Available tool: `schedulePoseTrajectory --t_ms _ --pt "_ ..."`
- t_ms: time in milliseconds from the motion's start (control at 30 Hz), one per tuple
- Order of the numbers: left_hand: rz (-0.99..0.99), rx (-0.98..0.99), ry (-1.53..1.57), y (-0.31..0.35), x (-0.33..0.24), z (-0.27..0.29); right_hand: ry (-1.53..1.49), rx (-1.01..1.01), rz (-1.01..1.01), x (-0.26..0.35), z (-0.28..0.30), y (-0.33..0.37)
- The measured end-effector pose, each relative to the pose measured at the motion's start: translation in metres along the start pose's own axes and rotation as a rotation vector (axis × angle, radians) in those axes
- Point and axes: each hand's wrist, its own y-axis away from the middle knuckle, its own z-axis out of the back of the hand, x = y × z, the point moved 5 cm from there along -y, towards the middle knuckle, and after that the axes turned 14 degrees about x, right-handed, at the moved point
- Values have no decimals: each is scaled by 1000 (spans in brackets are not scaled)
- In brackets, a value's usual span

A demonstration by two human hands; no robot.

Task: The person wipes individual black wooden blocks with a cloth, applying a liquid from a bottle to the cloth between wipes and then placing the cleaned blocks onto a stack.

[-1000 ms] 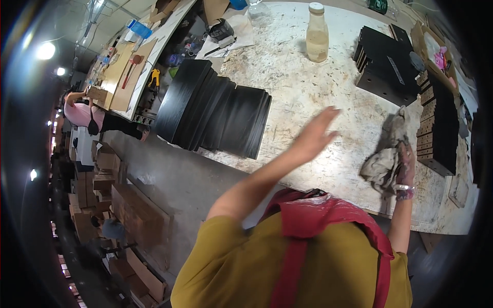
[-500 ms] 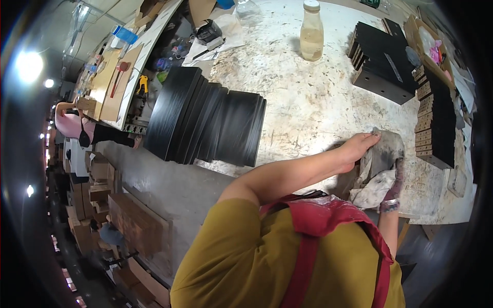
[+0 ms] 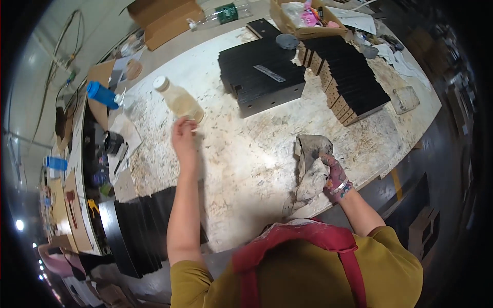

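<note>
My left hand (image 3: 185, 137) is stretched forward over the table, its fingers loosely bent and apart, with nothing seen in them. Just beyond its fingertips stands a clear bottle (image 3: 181, 101) with a white cap and pale cloudy liquid; I cannot tell whether they touch. My right hand (image 3: 335, 177), dark with stains and wearing a bracelet, is closed on a grey, blotched rag (image 3: 311, 174) at the table's near edge. Part of the rag hangs in folds toward my apron.
The white worktable (image 3: 241, 169) is scuffed. Black boards (image 3: 262, 72) lie stacked at the back, beside a row of black drilled panels (image 3: 349, 77). More black boards (image 3: 138, 231) stand at lower left. A carton (image 3: 303, 32) holds small items. Another person (image 3: 59, 262) is far left.
My left hand has let go of the rag and moved left and forward to the bottle. My right hand keeps the rag. The view has turned to the right.
</note>
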Motion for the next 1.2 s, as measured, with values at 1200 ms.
schedulePoseTrajectory --t_ms 1200 --pt "468 371 567 163 55 -123 2052 141 178 24 -115 -75"
